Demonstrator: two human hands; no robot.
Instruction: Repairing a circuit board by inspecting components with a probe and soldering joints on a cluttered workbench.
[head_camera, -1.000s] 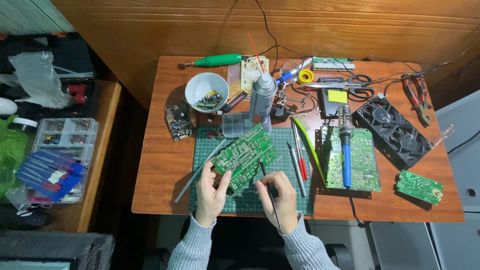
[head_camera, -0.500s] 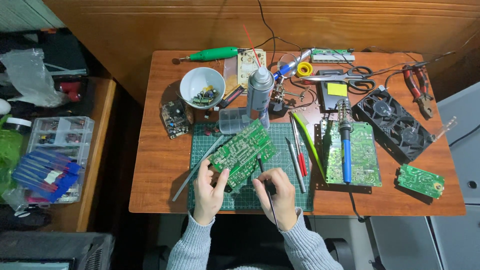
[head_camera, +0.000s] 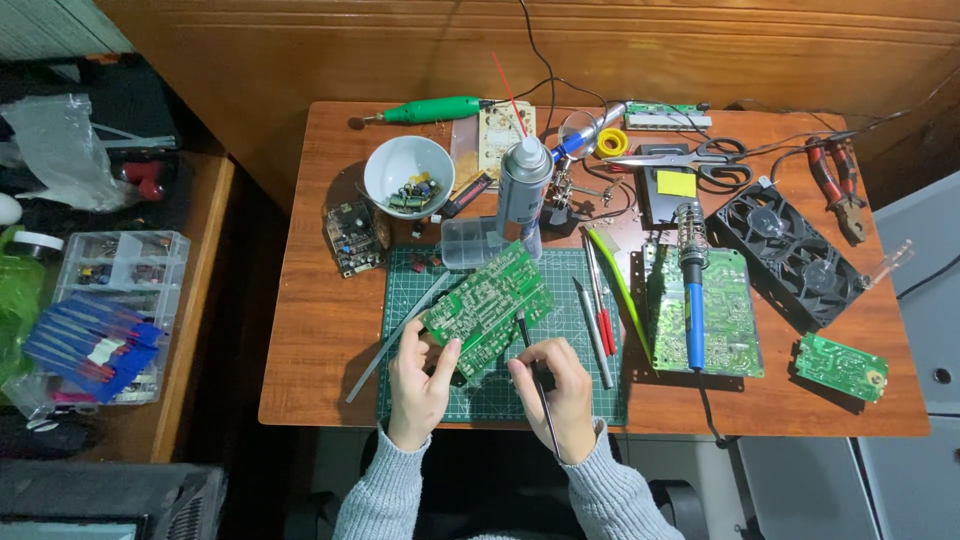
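Green circuit boards (head_camera: 488, 308) — three, two hands (head_camera: 420, 385)

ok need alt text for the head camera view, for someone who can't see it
Seen from above, a person's left hand tilts a green circuit board over a green cutting mat, while the right hand holds a thin black tool to it. The wooden table around holds a blue soldering iron, a spray can and a white bowl of parts.
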